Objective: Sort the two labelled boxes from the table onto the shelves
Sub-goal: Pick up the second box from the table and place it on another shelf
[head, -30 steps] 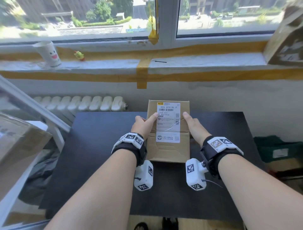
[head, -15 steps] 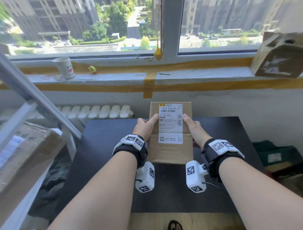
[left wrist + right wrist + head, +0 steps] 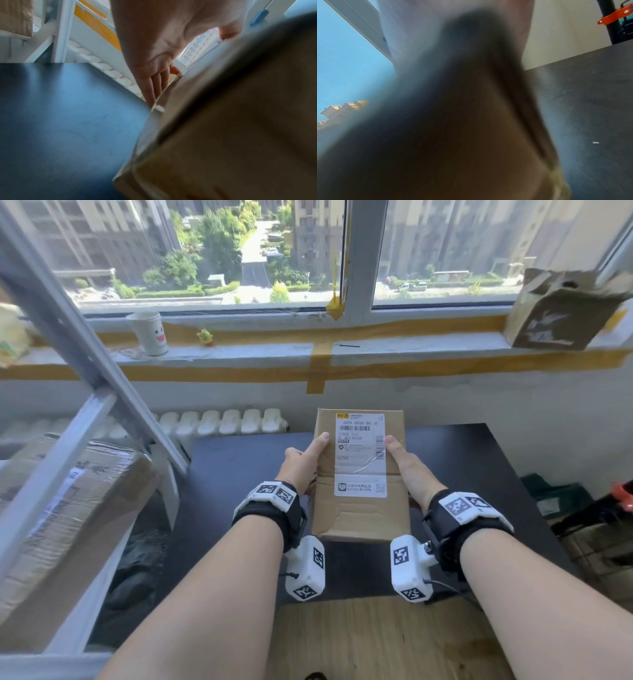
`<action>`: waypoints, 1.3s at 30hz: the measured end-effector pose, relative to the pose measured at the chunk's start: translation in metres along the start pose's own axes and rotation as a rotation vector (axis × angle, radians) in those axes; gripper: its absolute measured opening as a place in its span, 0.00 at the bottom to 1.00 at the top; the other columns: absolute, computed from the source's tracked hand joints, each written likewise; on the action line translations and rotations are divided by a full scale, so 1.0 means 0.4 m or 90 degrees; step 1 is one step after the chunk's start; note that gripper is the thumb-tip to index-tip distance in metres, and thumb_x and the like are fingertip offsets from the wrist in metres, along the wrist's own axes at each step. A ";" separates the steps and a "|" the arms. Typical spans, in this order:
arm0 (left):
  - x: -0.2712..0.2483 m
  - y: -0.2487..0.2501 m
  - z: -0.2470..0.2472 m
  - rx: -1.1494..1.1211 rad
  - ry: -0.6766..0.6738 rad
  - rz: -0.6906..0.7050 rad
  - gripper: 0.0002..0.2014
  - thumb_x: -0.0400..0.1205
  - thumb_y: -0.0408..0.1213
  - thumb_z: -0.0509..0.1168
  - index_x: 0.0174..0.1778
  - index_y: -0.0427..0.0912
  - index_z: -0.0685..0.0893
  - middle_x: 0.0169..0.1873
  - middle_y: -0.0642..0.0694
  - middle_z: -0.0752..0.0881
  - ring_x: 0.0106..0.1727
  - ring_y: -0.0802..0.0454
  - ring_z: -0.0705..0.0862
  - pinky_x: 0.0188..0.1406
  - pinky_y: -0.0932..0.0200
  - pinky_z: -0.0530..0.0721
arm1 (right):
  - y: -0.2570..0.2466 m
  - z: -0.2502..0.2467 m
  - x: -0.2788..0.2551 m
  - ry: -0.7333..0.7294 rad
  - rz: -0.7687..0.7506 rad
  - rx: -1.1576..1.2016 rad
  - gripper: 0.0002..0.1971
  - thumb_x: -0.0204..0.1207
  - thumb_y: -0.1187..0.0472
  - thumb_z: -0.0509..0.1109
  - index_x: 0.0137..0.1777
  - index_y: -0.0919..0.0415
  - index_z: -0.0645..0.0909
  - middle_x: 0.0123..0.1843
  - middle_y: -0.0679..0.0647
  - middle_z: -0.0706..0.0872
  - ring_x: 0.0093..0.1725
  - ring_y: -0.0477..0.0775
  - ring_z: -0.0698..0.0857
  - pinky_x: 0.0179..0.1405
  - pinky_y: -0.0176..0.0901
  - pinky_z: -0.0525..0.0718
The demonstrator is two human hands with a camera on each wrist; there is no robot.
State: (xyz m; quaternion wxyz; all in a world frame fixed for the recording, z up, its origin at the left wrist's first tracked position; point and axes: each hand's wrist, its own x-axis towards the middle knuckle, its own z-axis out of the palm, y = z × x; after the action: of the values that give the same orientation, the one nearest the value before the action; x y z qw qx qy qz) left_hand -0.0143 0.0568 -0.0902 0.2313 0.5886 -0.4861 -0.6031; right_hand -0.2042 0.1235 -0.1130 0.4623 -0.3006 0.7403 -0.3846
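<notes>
Sunlight streaming through a wide window (image 3: 212, 251), white radiator (image 3: 222, 422) sitting beneath the taped sill (image 3: 411, 344), wooden floor (image 3: 376, 642) showing below.

Left hand (image 3: 164, 44) grips the blurred cardboard box (image 3: 231, 128) above the dark table (image 3: 65, 115).

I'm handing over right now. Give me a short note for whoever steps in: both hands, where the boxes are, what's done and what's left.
Left hand: grips the left side of the labelled box, thumb on top.
Right hand: grips its right side, thumb on the label.
The box is held above the black table, label facing up.
A larger taped box already lies on the shelf unit at left; whether it is the other task box I cannot tell.
Left: carry the held box to the shelves and set it down.
</notes>
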 end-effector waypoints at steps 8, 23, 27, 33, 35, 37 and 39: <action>-0.120 -0.060 -0.011 -0.008 0.020 0.021 0.51 0.54 0.77 0.62 0.63 0.38 0.75 0.54 0.39 0.86 0.61 0.39 0.87 0.61 0.38 0.85 | 0.044 0.006 -0.113 -0.013 -0.006 -0.021 0.64 0.39 0.09 0.57 0.70 0.53 0.80 0.61 0.53 0.90 0.58 0.58 0.89 0.65 0.60 0.82; -0.535 -0.267 -0.072 0.007 0.144 0.009 0.35 0.76 0.68 0.61 0.63 0.38 0.72 0.53 0.43 0.81 0.54 0.44 0.82 0.51 0.51 0.80 | 0.139 0.070 -0.574 -0.090 -0.044 -0.058 0.26 0.79 0.30 0.54 0.44 0.47 0.85 0.55 0.58 0.92 0.56 0.61 0.90 0.64 0.61 0.83; -0.615 -0.299 -0.136 -0.006 0.179 0.025 0.31 0.77 0.66 0.62 0.58 0.40 0.69 0.52 0.44 0.80 0.53 0.45 0.80 0.46 0.54 0.75 | 0.133 0.123 -0.663 -0.122 -0.053 -0.052 0.26 0.80 0.32 0.55 0.41 0.48 0.86 0.54 0.58 0.92 0.51 0.58 0.90 0.63 0.55 0.83; -0.729 -0.357 -0.277 -0.023 0.210 0.026 0.49 0.68 0.73 0.62 0.72 0.35 0.70 0.61 0.39 0.83 0.61 0.39 0.84 0.66 0.42 0.80 | 0.129 0.253 -0.769 -0.169 -0.067 -0.043 0.26 0.79 0.33 0.56 0.41 0.49 0.88 0.54 0.60 0.93 0.56 0.62 0.90 0.69 0.60 0.81; -0.760 -0.386 -0.339 -0.020 0.225 0.030 0.49 0.70 0.73 0.62 0.74 0.34 0.69 0.64 0.37 0.82 0.64 0.38 0.82 0.69 0.42 0.78 | 0.127 0.313 -0.811 -0.175 -0.075 -0.045 0.27 0.78 0.32 0.56 0.42 0.50 0.88 0.54 0.60 0.93 0.56 0.62 0.90 0.69 0.60 0.81; -0.798 -0.411 -0.406 -0.025 0.231 0.035 0.51 0.67 0.74 0.62 0.75 0.35 0.69 0.66 0.38 0.81 0.65 0.38 0.82 0.70 0.42 0.77 | 0.126 0.380 -0.853 -0.180 -0.080 -0.041 0.28 0.77 0.30 0.56 0.43 0.50 0.89 0.54 0.59 0.93 0.55 0.62 0.91 0.69 0.60 0.81; -0.838 -0.439 -0.479 -0.029 0.239 0.041 0.56 0.63 0.77 0.61 0.77 0.35 0.69 0.70 0.40 0.81 0.67 0.38 0.81 0.72 0.43 0.75 | 0.123 0.454 -0.904 -0.182 -0.082 -0.030 0.26 0.78 0.32 0.56 0.44 0.50 0.88 0.53 0.60 0.93 0.54 0.62 0.91 0.68 0.60 0.82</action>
State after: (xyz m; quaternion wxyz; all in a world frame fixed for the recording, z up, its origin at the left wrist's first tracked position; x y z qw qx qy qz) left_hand 0.2834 0.3557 -0.0466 0.3500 0.6695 -0.4394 -0.4860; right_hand 0.0994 0.3859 -0.0408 0.5300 -0.4101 0.6549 -0.3493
